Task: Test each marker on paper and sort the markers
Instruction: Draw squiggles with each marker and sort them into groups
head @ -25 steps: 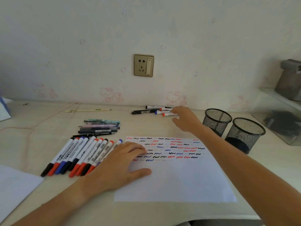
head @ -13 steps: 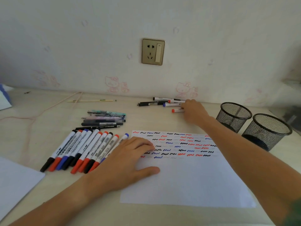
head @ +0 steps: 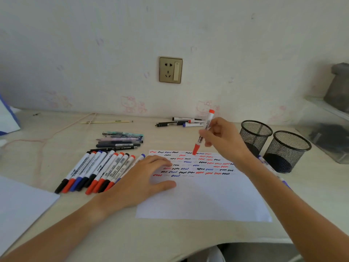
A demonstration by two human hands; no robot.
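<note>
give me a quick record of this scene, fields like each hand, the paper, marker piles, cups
right hand: holds a red marker tilted, capped end down, just over the paper's top rows
left hand: flat on the paper's left edge
paper: rows of red, black and blue squiggles across the top part, lower part blank
row of markers: left of the paper, side by side
pens: stacked behind that row
far markers: small group near the wall
mesh cups: two, right of the paper
</note>
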